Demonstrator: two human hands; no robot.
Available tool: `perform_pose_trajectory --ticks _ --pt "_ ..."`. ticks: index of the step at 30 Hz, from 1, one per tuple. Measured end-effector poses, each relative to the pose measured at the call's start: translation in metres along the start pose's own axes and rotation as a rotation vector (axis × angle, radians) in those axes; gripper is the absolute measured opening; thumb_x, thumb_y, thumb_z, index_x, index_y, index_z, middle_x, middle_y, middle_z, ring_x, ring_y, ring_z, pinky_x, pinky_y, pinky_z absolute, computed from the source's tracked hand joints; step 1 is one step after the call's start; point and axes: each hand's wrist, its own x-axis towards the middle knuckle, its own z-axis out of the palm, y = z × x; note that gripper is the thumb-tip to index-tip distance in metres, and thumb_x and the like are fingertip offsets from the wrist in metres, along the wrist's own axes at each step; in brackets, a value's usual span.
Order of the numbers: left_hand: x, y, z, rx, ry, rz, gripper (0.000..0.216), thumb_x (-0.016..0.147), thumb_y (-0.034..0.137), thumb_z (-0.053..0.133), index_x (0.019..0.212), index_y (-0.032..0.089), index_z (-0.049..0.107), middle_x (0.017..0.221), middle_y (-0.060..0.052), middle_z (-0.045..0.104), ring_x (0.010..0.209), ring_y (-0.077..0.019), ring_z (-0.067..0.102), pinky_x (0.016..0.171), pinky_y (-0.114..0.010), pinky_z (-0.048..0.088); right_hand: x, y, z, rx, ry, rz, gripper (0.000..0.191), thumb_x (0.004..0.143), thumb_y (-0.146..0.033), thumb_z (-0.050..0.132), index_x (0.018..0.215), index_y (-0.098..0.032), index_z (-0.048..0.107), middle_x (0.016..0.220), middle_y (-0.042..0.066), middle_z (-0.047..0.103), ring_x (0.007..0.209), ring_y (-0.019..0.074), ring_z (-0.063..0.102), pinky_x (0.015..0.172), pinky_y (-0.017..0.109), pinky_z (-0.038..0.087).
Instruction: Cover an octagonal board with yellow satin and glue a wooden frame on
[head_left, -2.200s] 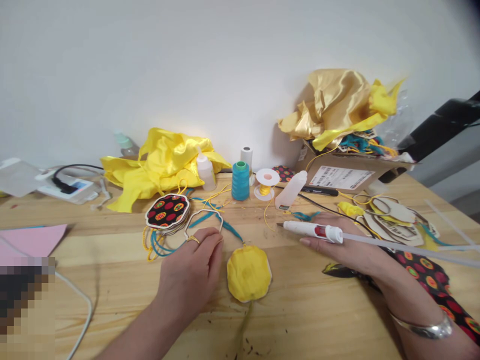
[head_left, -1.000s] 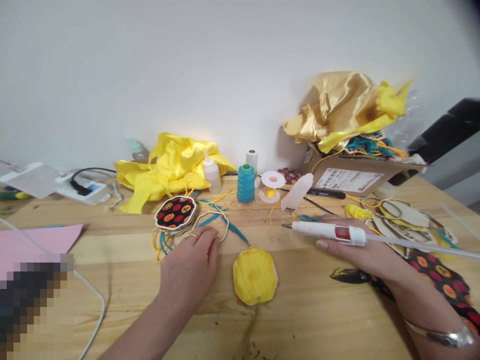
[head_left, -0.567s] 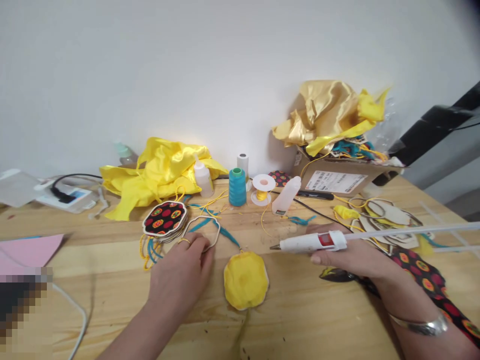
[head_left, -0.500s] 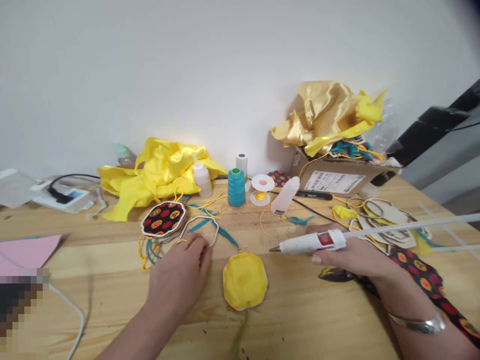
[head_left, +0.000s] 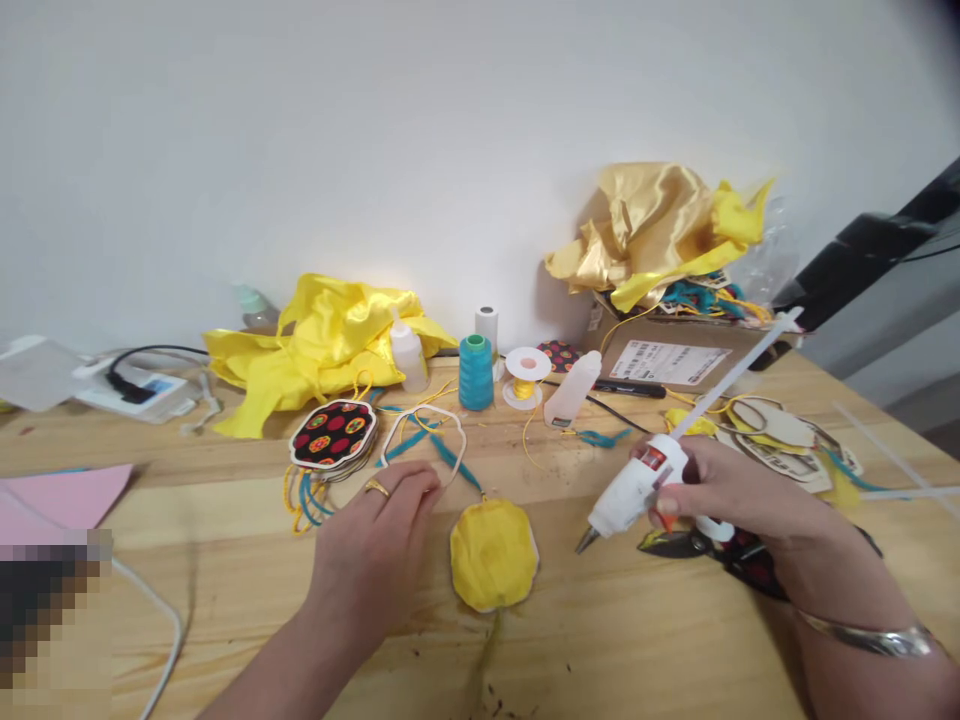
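My right hand [head_left: 720, 500] grips a white hot glue gun [head_left: 626, 490], its metal nozzle pointing down-left above the table and a long glue stick [head_left: 739, 372] rising from its back. With closed fingers, my left hand [head_left: 382, 530] pinches the lower edge of a thin, pale scalloped frame [head_left: 460, 432], tilted up off the table. Between the hands lies a yellow fabric-covered scalloped piece [head_left: 495, 555] with a teal ribbon [head_left: 454, 460] at its top and a yellowish strand below. A stack of scalloped pieces topped with dark patterned fabric [head_left: 334, 435] sits behind my left hand.
Yellow satin cloth [head_left: 322, 340], a teal thread cone [head_left: 475, 375], a ribbon spool [head_left: 525, 375] and a squeeze bottle [head_left: 574, 390] stand along the back. A cardboard box [head_left: 667, 350] holds fabric. Dark-bladed scissors [head_left: 675, 543] lie beneath my right wrist; pink paper [head_left: 60, 505] lies left.
The glue gun has swung from level to nozzle-down, and its glue stick now points up. My left hand has moved slightly right, lifting the frame off the stack's side.
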Motion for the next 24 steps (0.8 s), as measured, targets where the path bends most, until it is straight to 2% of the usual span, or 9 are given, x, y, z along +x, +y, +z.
perform_pose_trajectory --ticks 2,4,7,12,14,16,20,22,24 --pt "0.0 0.0 -0.001 -0.013 -0.007 -0.007 0.022 0.092 0.023 0.042 0.088 0.016 0.062 0.089 -0.006 0.073 0.077 -0.0176 0.068 0.068 -0.026 0.049 -0.003 0.002 -0.005 -0.045 0.066 0.008 0.034 0.071 -0.047 0.069 0.076 -0.014 0.063 0.064 0.002 0.062 0.052 0.0104 0.049 0.043 0.019 0.034" --pt "0.0 0.001 -0.002 0.008 -0.038 -0.038 0.023 0.093 0.023 0.04 0.087 0.017 0.061 0.083 -0.004 0.074 0.068 -0.0168 0.068 0.058 -0.025 0.047 -0.006 0.005 -0.008 -0.053 0.166 0.019 0.034 0.072 -0.048 0.068 0.076 -0.014 0.064 0.064 0.003 0.061 0.05 0.0095 0.046 0.04 0.019 0.033" --pt "0.001 0.001 -0.004 0.048 -0.051 -0.058 0.024 0.093 0.024 0.039 0.085 0.018 0.062 0.071 -0.002 0.073 0.056 -0.0165 0.066 0.05 -0.025 0.044 -0.01 0.007 -0.006 0.036 0.3 0.042 0.035 0.074 -0.049 0.066 0.078 -0.014 0.064 0.062 0.002 0.058 0.045 0.0076 0.042 0.036 0.019 0.031" --pt "0.003 0.004 -0.006 0.036 0.014 -0.023 0.028 0.094 0.024 0.036 0.083 0.018 0.061 0.069 -0.002 0.072 0.055 -0.0157 0.065 0.05 -0.024 0.044 -0.008 0.008 0.006 0.088 0.376 0.174 0.041 0.072 -0.053 0.066 0.078 -0.012 0.065 0.053 -0.001 0.053 0.038 0.0059 0.036 0.032 0.019 0.025" --pt "0.003 0.005 -0.006 0.013 0.028 -0.026 0.028 0.094 0.025 0.036 0.083 0.018 0.06 0.071 -0.003 0.073 0.057 -0.0155 0.066 0.05 -0.024 0.044 -0.005 0.009 0.011 0.053 0.407 0.211 0.042 0.069 -0.054 0.069 0.078 -0.013 0.066 0.055 0.0 0.058 0.04 0.008 0.043 0.036 0.02 0.03" --pt "0.002 0.005 -0.007 -0.009 0.032 -0.034 0.027 0.094 0.025 0.036 0.083 0.018 0.06 0.072 -0.002 0.073 0.059 -0.0156 0.067 0.051 -0.024 0.044 -0.001 0.011 0.014 0.007 0.432 0.211 0.04 0.067 -0.053 0.07 0.077 -0.014 0.066 0.064 0.004 0.065 0.052 0.0133 0.055 0.045 0.023 0.04" --pt "0.001 0.005 -0.007 -0.02 0.029 -0.036 0.027 0.094 0.024 0.036 0.084 0.018 0.06 0.071 -0.002 0.072 0.06 -0.0161 0.067 0.052 -0.024 0.045 0.004 0.009 0.015 -0.189 0.47 0.241 0.037 0.072 -0.051 0.063 0.078 -0.015 0.066 0.079 0.01 0.071 0.074 0.0236 0.065 0.061 0.029 0.047" --pt "0.001 0.004 -0.007 -0.007 0.018 -0.042 0.027 0.094 0.024 0.036 0.084 0.018 0.06 0.07 -0.002 0.072 0.059 -0.0167 0.066 0.05 -0.025 0.044 0.003 0.001 0.016 -0.424 0.551 0.307 0.035 0.075 -0.049 0.061 0.084 -0.015 0.066 0.082 0.011 0.071 0.078 0.0274 0.066 0.064 0.032 0.048" --pt "0.001 0.004 -0.006 -0.007 0.005 -0.048 0.026 0.094 0.024 0.037 0.084 0.018 0.06 0.071 -0.002 0.072 0.058 -0.0171 0.067 0.05 -0.025 0.044 -0.004 -0.009 0.021 -0.708 0.669 0.399 0.034 0.077 -0.048 0.059 0.085 -0.015 0.066 0.077 0.013 0.07 0.077 0.0323 0.065 0.063 0.038 0.048"
